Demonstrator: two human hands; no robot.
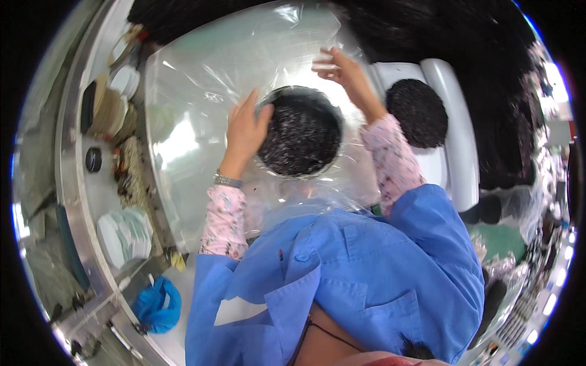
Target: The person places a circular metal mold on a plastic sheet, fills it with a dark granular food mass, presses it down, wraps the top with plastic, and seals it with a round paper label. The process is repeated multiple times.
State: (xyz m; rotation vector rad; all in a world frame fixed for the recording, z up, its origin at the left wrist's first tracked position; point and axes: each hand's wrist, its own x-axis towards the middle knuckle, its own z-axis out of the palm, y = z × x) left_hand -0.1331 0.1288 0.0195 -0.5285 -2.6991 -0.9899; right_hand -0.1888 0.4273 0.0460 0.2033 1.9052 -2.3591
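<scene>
A round mass of black, glossy shredded or fibrous material [300, 132] sits in the middle, with a pale rim around it. Clear plastic film [197, 91] spreads around and beneath it. My left hand [247, 130] lies at the mass's left edge, thumb apart from the fingers, and nothing shows in its grasp. Beyond the upper right edge, my right hand [343, 73] hovers over the film with fingers spread and slightly blurred. Whether either hand presses on the film is hard to see. To the right, a second round black bundle [416, 113] rests on a white surface.
A white cylinder or roll [453, 132] lies beside the second bundle. Loose black material [430, 32] heaps at the back right. Along the left stand tape-like rolls [110, 112], a black cap [94, 159], stacked white pieces [126, 235], a blue bundle [158, 304] and a metal edge [71, 160].
</scene>
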